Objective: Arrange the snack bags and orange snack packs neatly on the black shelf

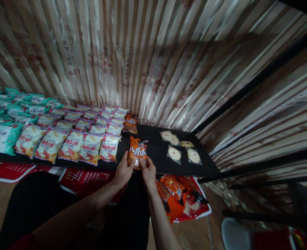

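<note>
An orange snack bag (138, 150) is held upright between both hands over the black shelf (157, 158). My left hand (124, 169) grips its lower left side, and my right hand (148, 171) has its lower right side, thumb on the front. Just behind it stands another orange snack bag (130, 124). To the left, rows of white snack bags with red and blue striped edges (90, 146) line the shelf; the closest one (110, 147) is beside my left hand.
Teal snack bags (3, 137) fill the far left. Several round, flat wrapped items (174, 153) lie at the right. Below, a red basket (207, 209) holds orange bags (173, 192). Dark metal bars (257, 78) cross the right side, before a striped curtain (111, 52).
</note>
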A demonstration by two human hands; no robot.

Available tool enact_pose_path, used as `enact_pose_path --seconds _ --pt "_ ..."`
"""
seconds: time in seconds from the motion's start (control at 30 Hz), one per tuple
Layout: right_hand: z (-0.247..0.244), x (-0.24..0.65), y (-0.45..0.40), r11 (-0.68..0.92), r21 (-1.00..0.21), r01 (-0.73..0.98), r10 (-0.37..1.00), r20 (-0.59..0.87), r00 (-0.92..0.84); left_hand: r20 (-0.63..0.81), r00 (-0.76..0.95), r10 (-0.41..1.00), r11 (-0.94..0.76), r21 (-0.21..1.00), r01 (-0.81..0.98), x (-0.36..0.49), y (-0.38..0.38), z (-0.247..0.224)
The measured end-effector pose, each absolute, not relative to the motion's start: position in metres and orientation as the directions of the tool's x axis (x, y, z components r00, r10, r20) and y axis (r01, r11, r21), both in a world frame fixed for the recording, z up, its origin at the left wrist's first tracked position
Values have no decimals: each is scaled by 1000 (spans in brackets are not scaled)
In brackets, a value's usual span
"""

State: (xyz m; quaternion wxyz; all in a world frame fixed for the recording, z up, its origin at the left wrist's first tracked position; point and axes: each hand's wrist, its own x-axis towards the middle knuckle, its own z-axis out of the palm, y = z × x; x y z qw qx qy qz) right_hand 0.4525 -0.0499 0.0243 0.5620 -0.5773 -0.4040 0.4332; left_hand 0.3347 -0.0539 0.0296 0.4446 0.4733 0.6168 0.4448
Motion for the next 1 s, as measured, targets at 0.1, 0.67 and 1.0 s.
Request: enact_pose_path --seconds 0.1,0.67,1.0 --pt "21 453 -33 -38 -999 -15 948 -41 314 -104 -146 984 143 945 293 337 -53 36" --pt "20 441 40 29 -990 139 953 69 296 -9 -138 990 57 935 349 338 -17 36" --pt "14 434 67 102 -984 149 941 144 305 39 -137 990 23 906 422 339 1 33"
